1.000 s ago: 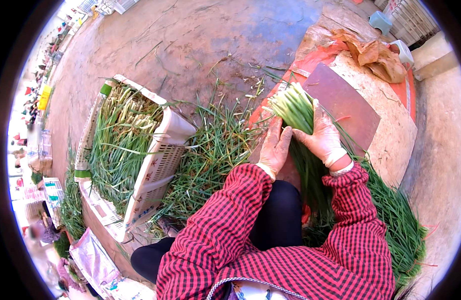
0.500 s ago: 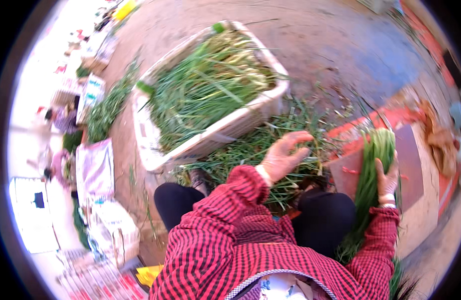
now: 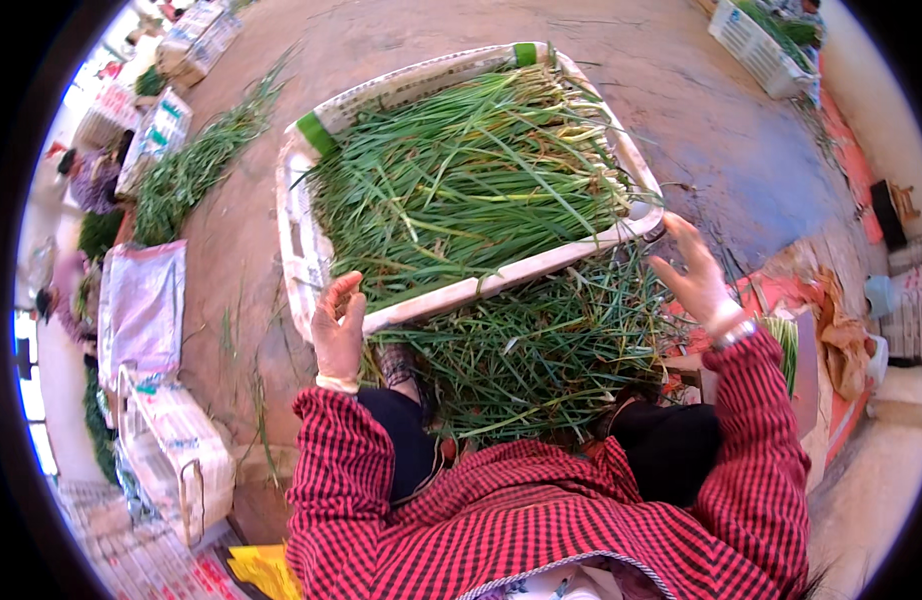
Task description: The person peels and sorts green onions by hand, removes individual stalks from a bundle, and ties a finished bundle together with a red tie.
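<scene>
In front of me stands a white plastic crate (image 3: 541, 262) heaped with long green chives (image 3: 461, 180), their pale ends to the right. My left hand (image 3: 339, 325) is at the crate's near left corner, empty, thumb and fingers apart. I cannot tell whether it touches the rim. Just outside the near right corner is my right hand (image 3: 693, 272), also empty, its fingers spread. A bunch of chives (image 3: 784, 350) lies on a board (image 3: 806, 385) to my right, partly hidden by my right sleeve.
Loose green leaves (image 3: 541, 350) cover the floor between my feet and the crate. A pile of greens (image 3: 196, 180) lies to the left, near other people (image 3: 96, 180) and a white-and-pink sack (image 3: 146, 310). Another white crate (image 3: 761, 50) stands far right.
My right hand has let go of the bunch on the board and moved to the crate's right corner. My left hand has shifted left to its left corner. The view has turned.
</scene>
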The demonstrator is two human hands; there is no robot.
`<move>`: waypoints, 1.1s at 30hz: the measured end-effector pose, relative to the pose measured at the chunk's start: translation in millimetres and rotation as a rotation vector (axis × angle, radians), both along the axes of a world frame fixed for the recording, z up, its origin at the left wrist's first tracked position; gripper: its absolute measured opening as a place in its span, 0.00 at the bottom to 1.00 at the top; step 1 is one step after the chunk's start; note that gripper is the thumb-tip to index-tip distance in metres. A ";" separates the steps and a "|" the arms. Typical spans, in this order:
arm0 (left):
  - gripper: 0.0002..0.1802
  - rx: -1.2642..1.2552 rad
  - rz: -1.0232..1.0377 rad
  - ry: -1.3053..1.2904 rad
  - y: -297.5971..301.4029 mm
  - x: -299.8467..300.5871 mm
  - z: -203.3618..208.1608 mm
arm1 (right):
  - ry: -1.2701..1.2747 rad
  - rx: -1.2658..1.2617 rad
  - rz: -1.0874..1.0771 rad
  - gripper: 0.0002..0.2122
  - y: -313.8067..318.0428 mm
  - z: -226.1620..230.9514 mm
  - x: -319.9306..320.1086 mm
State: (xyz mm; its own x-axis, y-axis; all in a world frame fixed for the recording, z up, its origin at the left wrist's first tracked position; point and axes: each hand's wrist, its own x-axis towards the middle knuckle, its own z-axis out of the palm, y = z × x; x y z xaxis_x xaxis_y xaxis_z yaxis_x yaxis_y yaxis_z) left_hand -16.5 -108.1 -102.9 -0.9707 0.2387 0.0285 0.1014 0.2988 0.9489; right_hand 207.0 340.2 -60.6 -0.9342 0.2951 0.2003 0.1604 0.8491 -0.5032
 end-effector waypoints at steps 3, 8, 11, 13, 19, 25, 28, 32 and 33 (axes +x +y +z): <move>0.20 -0.102 -0.237 0.335 25.6 -10.3 4.1 | -0.082 -0.459 -0.294 0.36 6.0 -19.9 -72.9; 0.27 -0.409 -0.500 0.741 114.4 -31.1 20.0 | -0.040 -0.776 -0.408 0.41 31.7 -81.5 -140.1; 0.47 -0.578 -0.650 0.754 176.4 -38.2 14.7 | -0.143 -0.670 -0.414 0.41 16.7 -65.7 -151.8; 0.61 -0.599 -0.748 0.807 230.4 -31.3 -2.2 | -0.033 -0.682 -0.415 0.39 26.7 -91.7 -152.5; 0.71 -0.650 -0.579 0.642 306.3 -15.6 -9.8 | 0.228 -0.598 -0.340 0.28 -22.1 -59.5 -147.1; 0.50 -0.059 -0.507 0.329 296.2 -32.8 -29.0 | 0.299 -0.546 -0.155 0.34 -46.2 8.3 -140.8; 0.33 0.861 -0.583 -0.591 292.2 -44.0 0.0 | 0.654 -0.754 -0.237 0.31 -35.3 12.2 -123.7; 0.32 0.395 -0.551 -0.194 255.3 -84.7 -2.8 | 0.665 -1.291 -0.139 0.18 -44.6 28.3 -106.8; 0.31 0.426 -0.557 -0.184 250.4 -84.4 -5.4 | 0.597 -1.386 -0.047 0.16 -47.8 23.9 -108.3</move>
State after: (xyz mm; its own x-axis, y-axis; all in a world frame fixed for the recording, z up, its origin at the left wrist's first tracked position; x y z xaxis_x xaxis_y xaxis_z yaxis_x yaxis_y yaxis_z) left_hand -100.8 142.3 -108.3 -0.7063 0.7037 0.0767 -0.0421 -0.1499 0.9878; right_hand 98.8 292.4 -36.8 -0.8032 0.5900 0.0829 -0.3389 -0.3380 -0.8780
